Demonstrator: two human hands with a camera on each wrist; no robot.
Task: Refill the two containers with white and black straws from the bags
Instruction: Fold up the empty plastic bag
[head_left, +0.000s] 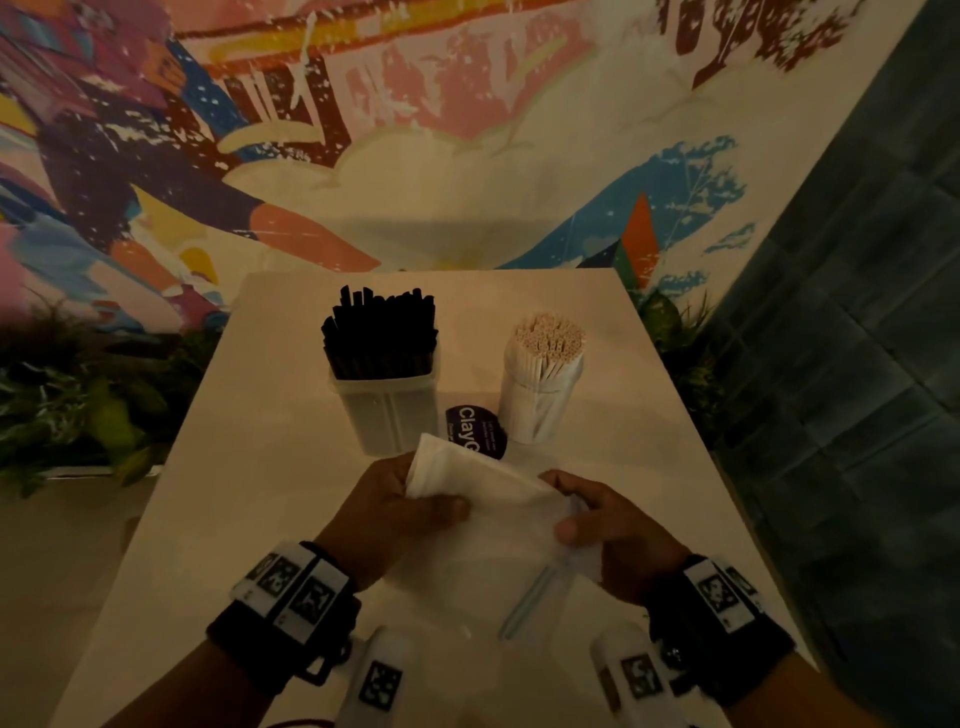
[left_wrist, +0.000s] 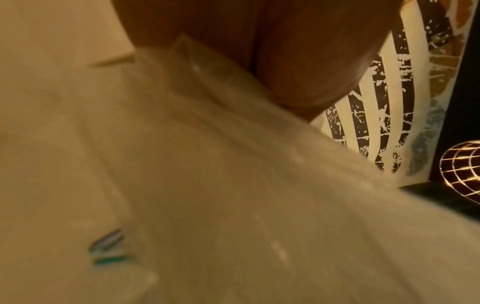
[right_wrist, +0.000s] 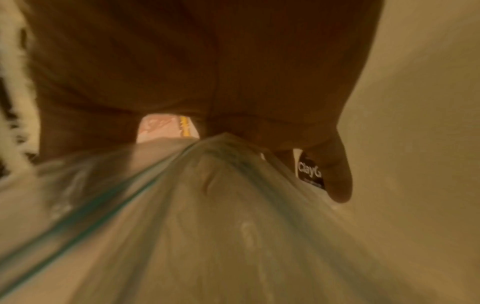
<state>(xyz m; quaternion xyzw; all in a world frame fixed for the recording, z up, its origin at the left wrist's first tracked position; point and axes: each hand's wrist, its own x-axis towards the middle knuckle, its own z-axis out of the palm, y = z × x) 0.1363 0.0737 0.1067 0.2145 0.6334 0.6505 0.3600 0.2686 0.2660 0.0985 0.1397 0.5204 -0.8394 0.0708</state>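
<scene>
both hands, left hand (head_left: 395, 512) and right hand (head_left: 610, 535), pinch a limp clear plastic zip bag (head_left: 493, 519) over the pale table (head_left: 208, 519). behind it stand a square tub of black straws (head_left: 382, 374) and a round holder of white straws (head_left: 543, 379), both full.

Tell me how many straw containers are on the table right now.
2. The container of black straws stands at the left, the container of white straws to its right, both beyond the bag held by both hands. None seems hidden.
</scene>
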